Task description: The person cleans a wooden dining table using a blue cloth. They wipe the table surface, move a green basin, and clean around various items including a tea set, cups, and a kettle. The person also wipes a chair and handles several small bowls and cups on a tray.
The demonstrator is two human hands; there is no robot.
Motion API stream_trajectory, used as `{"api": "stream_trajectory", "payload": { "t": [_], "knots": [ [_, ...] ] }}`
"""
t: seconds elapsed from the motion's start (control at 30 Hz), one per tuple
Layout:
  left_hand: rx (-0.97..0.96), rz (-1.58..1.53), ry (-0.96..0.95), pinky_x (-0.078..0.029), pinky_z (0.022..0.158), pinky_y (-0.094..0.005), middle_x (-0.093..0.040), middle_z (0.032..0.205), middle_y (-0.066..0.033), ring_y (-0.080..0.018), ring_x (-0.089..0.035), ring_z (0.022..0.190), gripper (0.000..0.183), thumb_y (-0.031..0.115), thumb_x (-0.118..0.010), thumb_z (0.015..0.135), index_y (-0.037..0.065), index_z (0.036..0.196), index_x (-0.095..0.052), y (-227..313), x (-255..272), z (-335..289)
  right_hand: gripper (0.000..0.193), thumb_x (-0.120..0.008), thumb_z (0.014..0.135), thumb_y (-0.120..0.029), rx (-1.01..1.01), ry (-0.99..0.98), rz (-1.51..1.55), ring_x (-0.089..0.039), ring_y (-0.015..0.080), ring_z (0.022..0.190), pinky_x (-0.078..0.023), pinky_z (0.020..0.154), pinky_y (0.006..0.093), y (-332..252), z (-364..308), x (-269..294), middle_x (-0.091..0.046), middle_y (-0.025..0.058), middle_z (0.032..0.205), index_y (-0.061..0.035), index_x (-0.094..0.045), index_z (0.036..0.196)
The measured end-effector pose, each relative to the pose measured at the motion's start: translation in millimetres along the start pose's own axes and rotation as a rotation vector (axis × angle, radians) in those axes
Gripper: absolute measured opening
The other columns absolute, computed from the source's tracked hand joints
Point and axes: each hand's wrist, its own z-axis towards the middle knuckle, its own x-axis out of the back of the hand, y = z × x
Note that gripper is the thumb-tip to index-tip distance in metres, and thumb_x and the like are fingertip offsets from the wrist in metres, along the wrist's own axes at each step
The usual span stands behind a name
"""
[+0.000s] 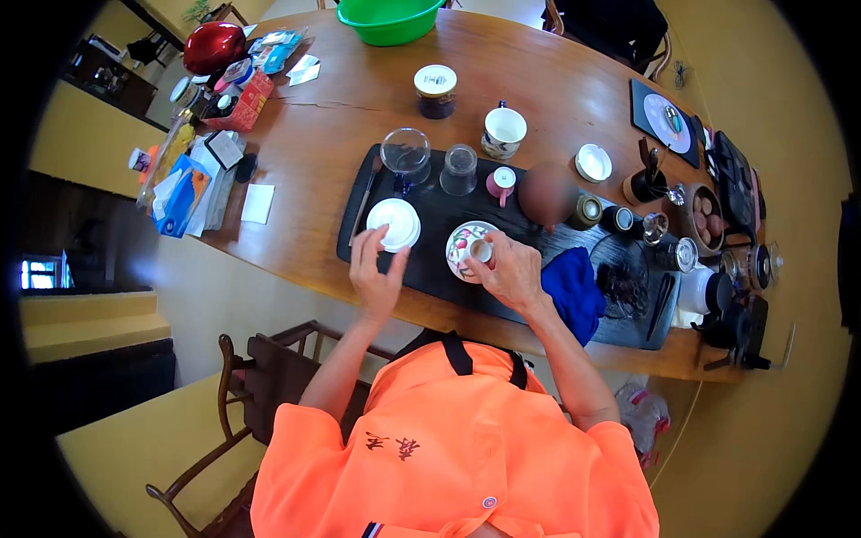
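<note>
My left hand (378, 278) has its fingers apart at the near edge of a round white dish (394, 222) on a long black tray (430, 273). I cannot tell whether the fingertips touch the dish. To its right lies a round white dish with a fruit and leaf pattern (459, 244). My right hand (515, 276) pinches a small round cup-like piece (482, 250) over this dish; whether it is a separate cup or a knob is unclear. Behind stand a glass pitcher (405, 152), a smaller glass vessel (458, 170) and an upturned pink cup (500, 183).
A blue cloth (571, 291) lies on the tray right of my arm. Jars, a white ashtray-like bowl (593, 162) and a patterned mug (503, 132) stand beyond. A green basin (390, 22) sits far off, boxes and packets (193, 193) at left. A wooden chair (278, 381) stands below the table edge.
</note>
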Motion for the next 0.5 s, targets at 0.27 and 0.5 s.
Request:
{"api": "stream_trajectory", "payload": {
  "t": [0.27, 0.5],
  "knots": [
    [-0.131, 0.169, -0.144, -0.049, 0.075, -0.0398, -0.062, 0.095, -0.0113, -0.0310, -0.061, 0.087, 0.029, 0.017, -0.077, 0.078, 0.003, 0.102, -0.068, -38, 2, 40, 0.039, -0.078, 0.077, -0.033, -0.005, -0.058, -0.078, -0.069, 0.0345, 0.071, -0.053, 0.059, 0.0442, 2, 1, -8, -0.069, 0.0175, 0.079, -0.0050, -0.059, 0.097],
    [-0.155, 0.194, -0.283, -0.049, 0.073, -0.0416, -0.062, 0.090, -0.0122, -0.0326, -0.062, 0.084, 0.027, 0.019, -0.076, 0.079, 0.003, 0.099, -0.068, -43, 0, 48, 0.038, -0.076, 0.079, -0.033, -0.046, -0.067, -0.114, -0.069, 0.0341, 0.071, -0.052, 0.058, 0.0446, -6, 0, -5, -0.068, 0.0160, 0.078, -0.0054, -0.057, 0.097]
  ]
}}
